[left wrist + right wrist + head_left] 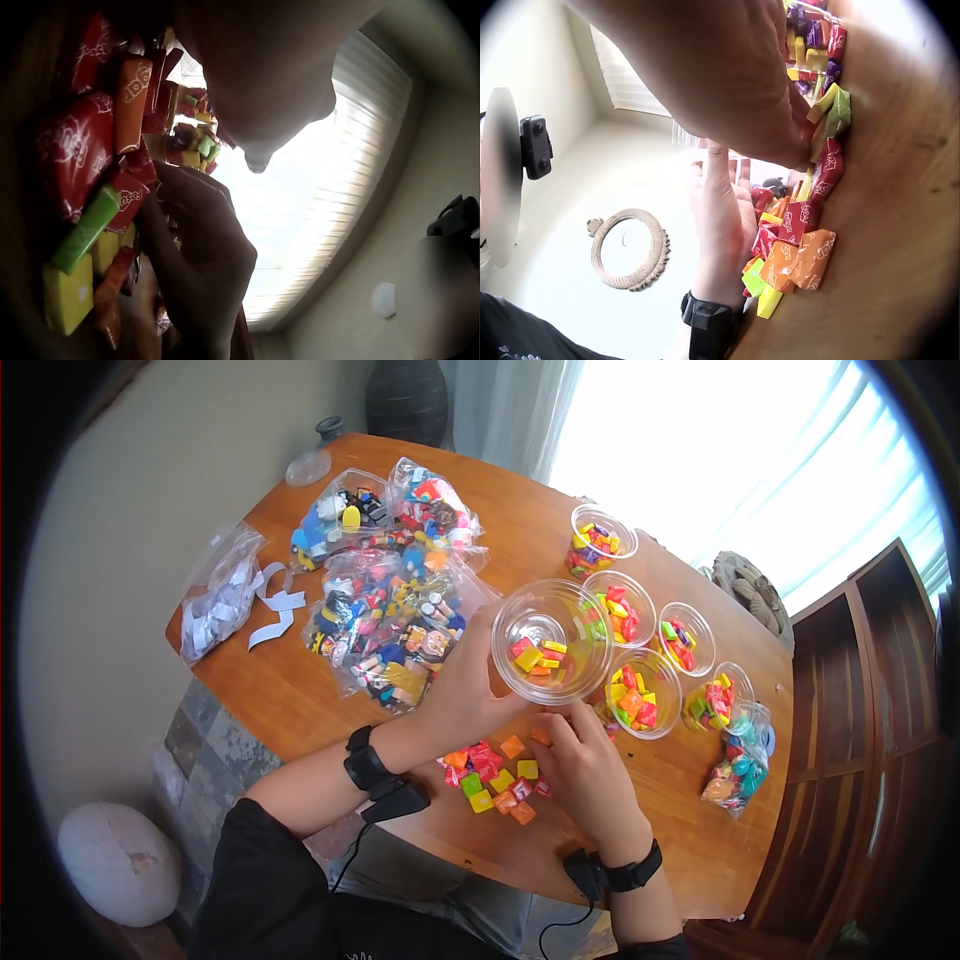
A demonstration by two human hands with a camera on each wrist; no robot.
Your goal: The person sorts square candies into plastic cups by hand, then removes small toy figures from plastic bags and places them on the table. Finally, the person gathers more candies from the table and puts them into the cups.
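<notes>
My left hand (465,685) holds a clear plastic cup (553,685) above the table, with several yellow, orange and red wrapped candies (527,658) at its bottom. Below the cup, my right hand (592,780) is bent down at the edge of a loose candy pile (480,770). Its fingertips pinch at an orange wrapped candy (541,736), partly hidden by the fingers. The left wrist view shows the right hand (199,232) close against red candies (129,199). In the right wrist view, green and yellow candies (838,112) lie beside its fingers.
Several clear cups of candies (645,695) stand on the right of the wooden table (520,850). Bags of small toy figures (385,620) cover the back left, beside a bag of white strips (222,600). Another small bag (738,770) lies near the right edge.
</notes>
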